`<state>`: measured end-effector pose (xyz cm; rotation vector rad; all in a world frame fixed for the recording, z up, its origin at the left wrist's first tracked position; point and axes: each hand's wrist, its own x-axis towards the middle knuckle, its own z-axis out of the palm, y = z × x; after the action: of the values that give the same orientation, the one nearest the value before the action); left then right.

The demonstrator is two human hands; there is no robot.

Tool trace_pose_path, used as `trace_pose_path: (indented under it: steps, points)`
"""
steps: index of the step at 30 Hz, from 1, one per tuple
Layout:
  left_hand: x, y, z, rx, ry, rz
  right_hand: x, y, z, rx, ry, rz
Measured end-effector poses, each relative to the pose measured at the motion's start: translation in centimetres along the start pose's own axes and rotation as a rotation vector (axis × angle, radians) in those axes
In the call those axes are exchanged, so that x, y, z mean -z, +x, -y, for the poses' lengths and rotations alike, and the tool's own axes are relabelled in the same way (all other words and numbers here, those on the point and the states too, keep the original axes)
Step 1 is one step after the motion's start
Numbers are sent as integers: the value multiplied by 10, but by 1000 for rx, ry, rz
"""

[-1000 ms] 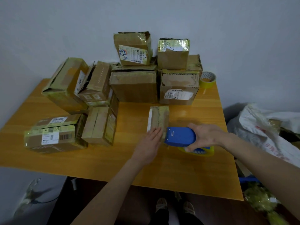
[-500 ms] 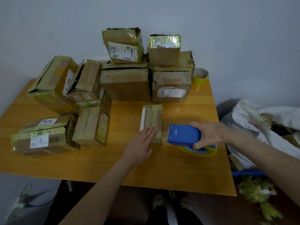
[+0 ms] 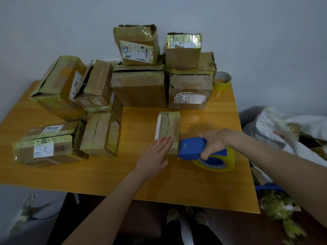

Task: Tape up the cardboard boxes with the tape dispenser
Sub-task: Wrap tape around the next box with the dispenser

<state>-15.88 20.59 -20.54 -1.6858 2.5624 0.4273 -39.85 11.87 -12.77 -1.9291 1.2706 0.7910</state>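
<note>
Orange wooden worktop (image 3: 177, 184) fills the lower view. On it the left hand (image 3: 154, 156) lies flat, fingers (image 3: 164, 141) straight and close together, their tips pressing on the near end of a small cardboard box (image 3: 169, 126). Just to its right, the right hand (image 3: 215, 141) grips a blue tape dispenser (image 3: 192, 149), fingers curled round its body, with the yellow tape roll (image 3: 223, 164) hanging below it, down at the worktop. The dispenser's front end sits against the near right corner of the small cardboard box.

This looks like the start of a strip: the box is steadied and the tape end is being set at its near edge. The next move likely calls for drawing the dispenser away along the box's top seam while the left hand keeps the box from sliding, then tearing the tape off.

Farther back, taped boxes (image 3: 139, 91) stand piled by the grey wall (image 3: 265, 41), with a spare tape roll (image 3: 222, 81) at the right corner.
</note>
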Motion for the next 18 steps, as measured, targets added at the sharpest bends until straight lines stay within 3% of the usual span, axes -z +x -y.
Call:
trace_pose_path:
  steps: [7, 12, 15, 18]
  points:
    - [2, -2, 1, -11, -12, -15, -3, 13, 8, -16, -14, 53]
    - [3, -2, -2, 13, -54, -20, 16, -9, -27, 44, 426, -82]
    - [4, -2, -6, 36, -75, -44, 11, -13, -42, -14, 714, -235]
    - [9, 0, -12, 63, -109, -86, -12, 3, -48, -129, 1156, -357]
